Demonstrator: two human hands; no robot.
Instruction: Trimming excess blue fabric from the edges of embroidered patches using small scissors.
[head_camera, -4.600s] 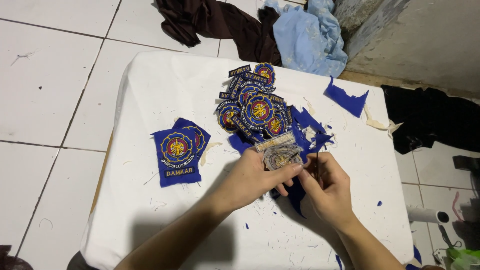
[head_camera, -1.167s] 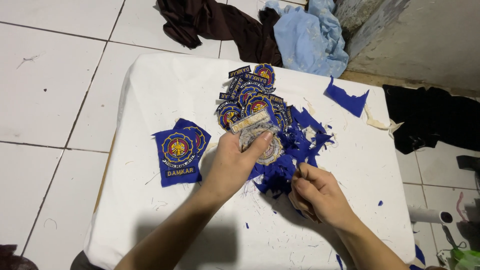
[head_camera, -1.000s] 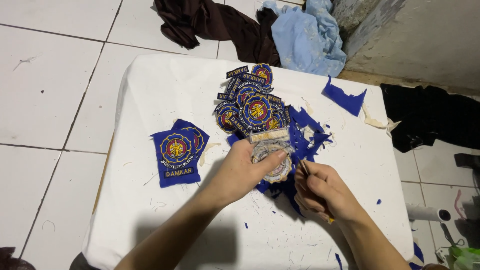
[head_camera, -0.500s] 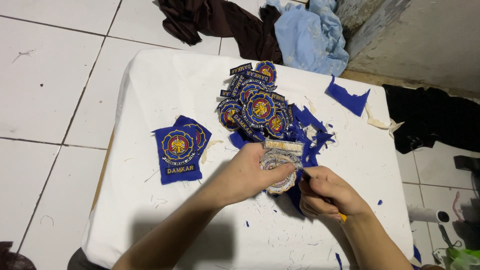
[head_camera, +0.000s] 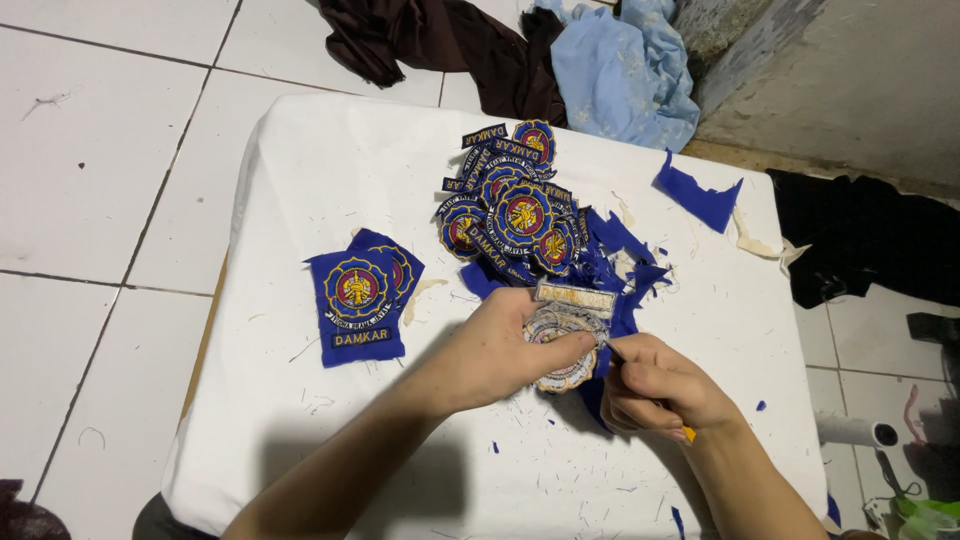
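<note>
Head view: hands over white-clothed table (head_camera: 300, 180) on tiled floor (head_camera: 90, 150), left (head_camera: 500, 345) pinching patch (head_camera: 565, 345), right (head_camera: 655, 385) fisted, prob. w/ tool.

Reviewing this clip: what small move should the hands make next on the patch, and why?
Probably turn the patch slightly in the left hand. The right hand holds a small tool at its right edge, so turning would likely bring an untrimmed stretch to it.

I see a white tile floor (head_camera: 90, 150) with dark grout lines. The tabletop (head_camera: 300, 170) is covered in white cloth. A grey concrete wall (head_camera: 850, 80) stands upper right. Brown cloth (head_camera: 430, 40) and light blue cloth (head_camera: 620, 70) lie heaped on the floor beyond; black cloth (head_camera: 870, 240) lies at right. Lighting is even, from overhead.
</note>
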